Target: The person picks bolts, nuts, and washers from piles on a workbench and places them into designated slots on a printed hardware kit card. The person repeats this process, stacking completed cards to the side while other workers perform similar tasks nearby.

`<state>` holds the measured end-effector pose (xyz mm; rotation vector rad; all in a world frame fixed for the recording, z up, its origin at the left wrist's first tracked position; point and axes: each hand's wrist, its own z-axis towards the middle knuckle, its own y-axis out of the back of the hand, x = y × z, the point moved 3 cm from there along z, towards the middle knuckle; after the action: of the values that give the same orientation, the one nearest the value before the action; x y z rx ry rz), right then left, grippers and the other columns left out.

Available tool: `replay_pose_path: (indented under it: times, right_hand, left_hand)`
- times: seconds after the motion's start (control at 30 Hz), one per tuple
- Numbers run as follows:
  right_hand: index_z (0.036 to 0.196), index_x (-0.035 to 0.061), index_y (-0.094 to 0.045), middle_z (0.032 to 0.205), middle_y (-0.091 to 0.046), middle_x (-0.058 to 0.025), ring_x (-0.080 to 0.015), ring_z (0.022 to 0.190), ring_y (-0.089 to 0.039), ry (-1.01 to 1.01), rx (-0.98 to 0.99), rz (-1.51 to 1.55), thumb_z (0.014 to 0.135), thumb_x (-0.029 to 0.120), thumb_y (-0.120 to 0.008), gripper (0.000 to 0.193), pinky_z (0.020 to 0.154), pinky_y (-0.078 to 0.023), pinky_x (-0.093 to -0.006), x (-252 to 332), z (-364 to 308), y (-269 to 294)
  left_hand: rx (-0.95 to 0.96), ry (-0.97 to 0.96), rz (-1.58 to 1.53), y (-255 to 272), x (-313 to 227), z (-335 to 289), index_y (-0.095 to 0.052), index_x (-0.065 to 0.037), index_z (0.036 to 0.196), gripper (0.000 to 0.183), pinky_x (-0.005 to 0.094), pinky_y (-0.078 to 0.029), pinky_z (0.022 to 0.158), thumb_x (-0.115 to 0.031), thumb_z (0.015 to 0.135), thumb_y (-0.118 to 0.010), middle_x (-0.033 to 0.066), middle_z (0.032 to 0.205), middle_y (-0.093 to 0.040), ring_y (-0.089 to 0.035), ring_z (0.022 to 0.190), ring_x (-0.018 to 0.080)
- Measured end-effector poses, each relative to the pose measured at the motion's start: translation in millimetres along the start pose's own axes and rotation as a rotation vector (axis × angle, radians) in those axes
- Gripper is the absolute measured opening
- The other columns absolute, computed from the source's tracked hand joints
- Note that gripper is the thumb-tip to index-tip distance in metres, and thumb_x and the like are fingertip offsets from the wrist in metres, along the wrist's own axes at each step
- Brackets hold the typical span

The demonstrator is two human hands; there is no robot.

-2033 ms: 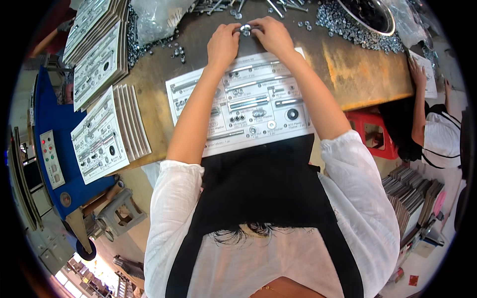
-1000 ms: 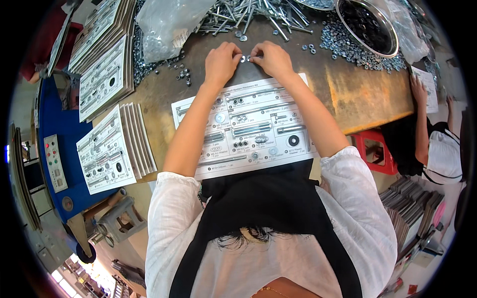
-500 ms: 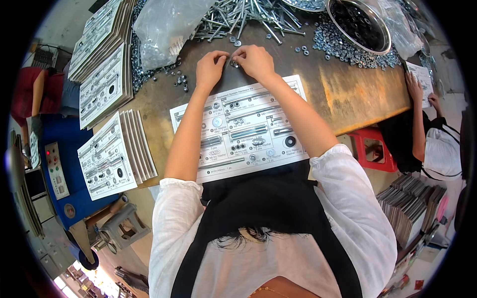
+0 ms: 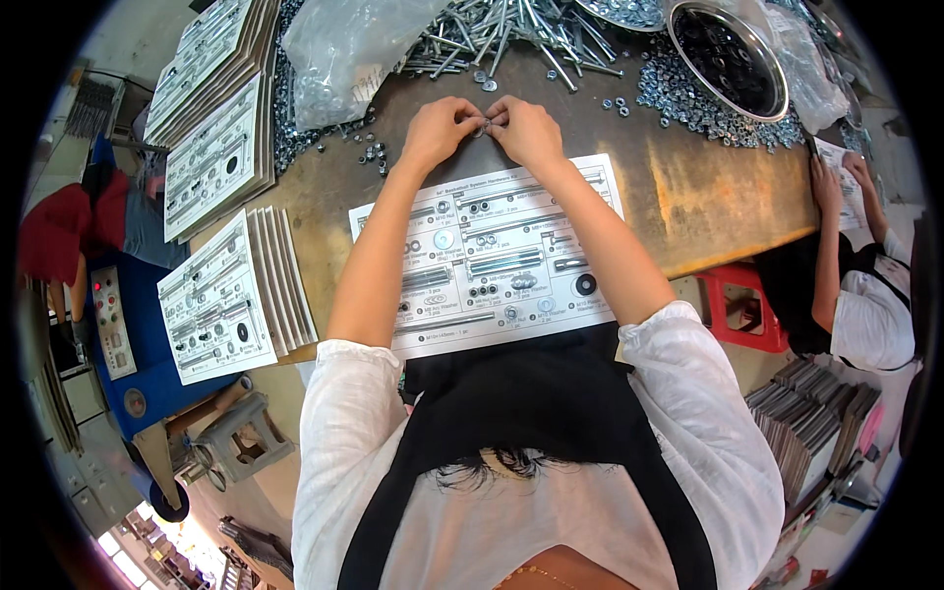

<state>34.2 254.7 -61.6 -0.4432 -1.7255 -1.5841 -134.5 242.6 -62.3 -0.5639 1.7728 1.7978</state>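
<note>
Over the worktable, beyond the printed sheet's far edge, my left hand (image 4: 440, 134) and my right hand (image 4: 529, 134) meet at their fingertips. Thumbs and fingers of both are pinched together on a small metal ring-like piece (image 4: 482, 130), mostly covered, so its exact kind is hard to tell. Below my forearms lies a white sheet (image 4: 472, 339) with hardware pictures. Two loose nuts (image 4: 489, 86) sit just past my fingers. A few dark nuts (image 4: 374, 155) lie left of my left hand.
Long bolts (image 4: 511, 39) are heaped at the back beside a clear plastic bag (image 4: 344, 59). At right are a nut pile (image 4: 678, 98) and a metal bowl of black washers (image 4: 777, 98). Stacked printed boards (image 4: 211, 305) line the left. A co-worker (image 4: 870, 305) sits right, near a red stool (image 4: 723, 329).
My left fingertips have come across to meet the right ones at the small metal piece. The view has shifted slightly. At left, another person has moved.
</note>
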Motion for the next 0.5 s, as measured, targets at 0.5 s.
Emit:
replay_pose_path:
  times: [0.5]
  right_hand:
    - [0.097, 0.0113, -0.075, 0.088, -0.076, -0.0079, -0.0292, 0.088, -0.073, -0.060, -0.017, -0.008, 0.080, 0.024, -0.078, 0.022, 0.077, -0.056, -0.0409, -7, 9, -3]
  left_hand:
    - [-0.016, -0.055, -0.004, 1, -7, 4, -0.074, -0.008, 0.100, 0.017, 0.0308, -0.052, 0.071, -0.018, 0.086, -0.075, 0.0068, 0.093, -0.072, -0.068, 0.078, 0.0180]
